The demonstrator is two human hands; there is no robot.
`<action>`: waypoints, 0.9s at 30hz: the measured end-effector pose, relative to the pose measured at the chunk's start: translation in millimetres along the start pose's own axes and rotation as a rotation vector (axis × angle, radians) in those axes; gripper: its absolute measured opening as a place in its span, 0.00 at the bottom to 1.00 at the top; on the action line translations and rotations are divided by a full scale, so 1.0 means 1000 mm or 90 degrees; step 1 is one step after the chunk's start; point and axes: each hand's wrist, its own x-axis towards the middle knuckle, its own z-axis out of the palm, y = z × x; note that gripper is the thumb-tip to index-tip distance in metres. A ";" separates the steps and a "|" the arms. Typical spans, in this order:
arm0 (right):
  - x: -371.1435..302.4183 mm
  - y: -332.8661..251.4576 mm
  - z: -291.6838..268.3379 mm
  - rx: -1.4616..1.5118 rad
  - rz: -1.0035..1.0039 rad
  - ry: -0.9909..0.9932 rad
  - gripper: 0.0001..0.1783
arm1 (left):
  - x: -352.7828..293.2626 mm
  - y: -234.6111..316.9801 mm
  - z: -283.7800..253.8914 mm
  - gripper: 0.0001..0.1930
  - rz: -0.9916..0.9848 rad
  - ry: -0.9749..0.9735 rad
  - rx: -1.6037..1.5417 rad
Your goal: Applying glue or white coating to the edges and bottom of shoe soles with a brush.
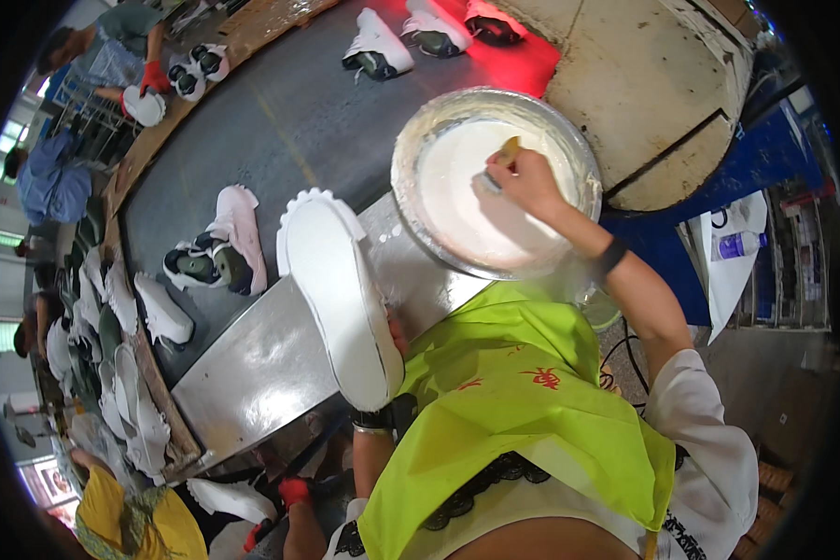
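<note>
My left hand [397,334] is mostly hidden behind a shoe [331,289], with only some fingers showing at its edge. It grips that shoe, whose white sole faces up, above the metal edge of the table. My right hand [529,182] is closed on a small brush [510,147] with a yellowish end; the rest of it is partly covered by my fingers. That hand is over a wide metal basin [406,201] of white liquid [453,191]. Whether the brush touches the liquid, I cannot tell.
A pair of white and dark green shoes [238,233] lies on the dark belt [317,103] at left. More shoes [378,42] sit at the far end, some in red light. Shoe parts [126,401] crowd the left rack. A co-worker in red gloves [155,77] handles a shoe.
</note>
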 end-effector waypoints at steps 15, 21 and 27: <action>0.015 -0.098 -0.005 0.401 -0.026 -0.083 0.10 | 0.053 -0.008 0.056 0.39 -0.010 0.111 0.363; 0.002 -0.129 0.010 0.438 0.004 -0.157 0.10 | 0.053 -0.018 0.066 0.39 -0.030 0.134 0.407; 0.006 -0.142 0.004 0.488 0.017 -0.253 0.11 | 0.048 -0.015 0.071 0.38 -0.046 0.111 0.406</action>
